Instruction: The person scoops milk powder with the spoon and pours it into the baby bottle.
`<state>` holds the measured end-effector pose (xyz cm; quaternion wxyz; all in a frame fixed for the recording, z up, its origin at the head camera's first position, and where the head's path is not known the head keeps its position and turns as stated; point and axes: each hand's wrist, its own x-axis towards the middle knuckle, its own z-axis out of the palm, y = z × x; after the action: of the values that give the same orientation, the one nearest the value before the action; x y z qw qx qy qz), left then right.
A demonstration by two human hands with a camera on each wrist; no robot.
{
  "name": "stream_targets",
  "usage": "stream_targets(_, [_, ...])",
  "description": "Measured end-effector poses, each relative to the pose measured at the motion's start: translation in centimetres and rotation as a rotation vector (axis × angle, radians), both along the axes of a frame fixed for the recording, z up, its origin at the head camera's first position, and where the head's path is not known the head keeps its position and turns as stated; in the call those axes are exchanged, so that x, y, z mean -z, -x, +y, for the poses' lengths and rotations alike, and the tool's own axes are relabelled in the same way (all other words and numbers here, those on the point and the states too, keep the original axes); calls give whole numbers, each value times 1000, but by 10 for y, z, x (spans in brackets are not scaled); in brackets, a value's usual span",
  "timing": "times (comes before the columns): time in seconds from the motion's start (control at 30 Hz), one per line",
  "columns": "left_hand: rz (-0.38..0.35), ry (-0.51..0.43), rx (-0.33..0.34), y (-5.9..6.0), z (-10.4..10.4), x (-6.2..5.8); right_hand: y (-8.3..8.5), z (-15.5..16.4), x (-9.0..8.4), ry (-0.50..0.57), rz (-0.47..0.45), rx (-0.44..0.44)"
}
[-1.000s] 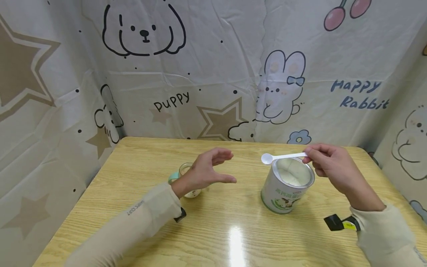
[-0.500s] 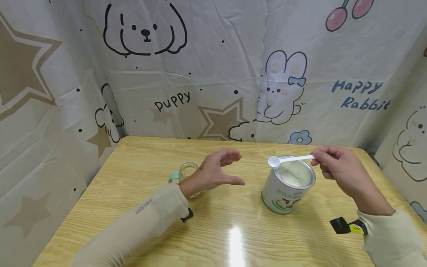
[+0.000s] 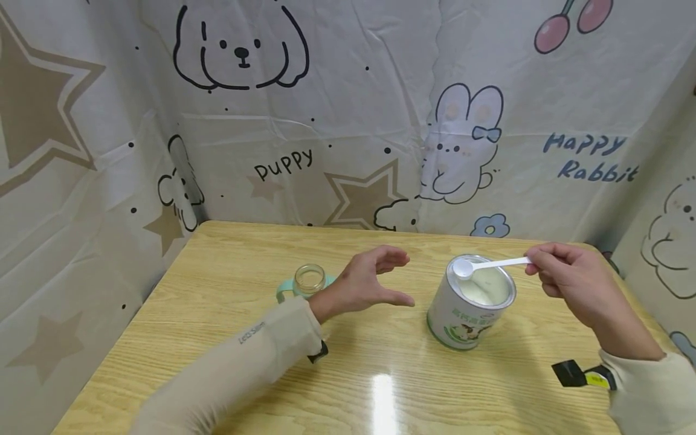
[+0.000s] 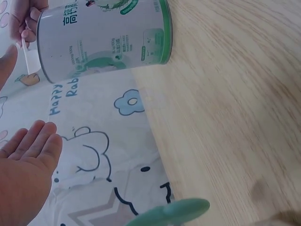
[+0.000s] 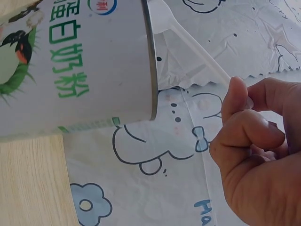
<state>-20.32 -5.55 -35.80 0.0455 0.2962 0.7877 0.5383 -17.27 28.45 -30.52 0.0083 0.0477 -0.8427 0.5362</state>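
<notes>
I see the white plastic scoop (image 3: 486, 264) lying level, bowl over the open round milk-powder tin (image 3: 470, 303), handle running right | right hand (image 3: 576, 284) pinches the handle end | left hand (image 3: 370, 284) hovers just left of the tin, fingers spread wide, holding nothing.

Centre-right of frame: milk powder tin (image 3: 470, 303) on table (image 3: 228, 350). My spoon (image 3: 490, 264) above its mouth. Jar (image 3: 309, 280) centre-left, behind my left hand (image 3: 365, 285).
</notes>
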Motion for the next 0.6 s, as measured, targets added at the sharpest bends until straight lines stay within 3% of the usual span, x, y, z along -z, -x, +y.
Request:
stream_targets(0.43, [-41, 17, 2, 2, 23, 1, -1, 14, 0, 171, -27, -19])
stream_targets(0.6, [-27, 17, 20, 1, 28, 3, -3, 15, 1, 153, -29, -6])
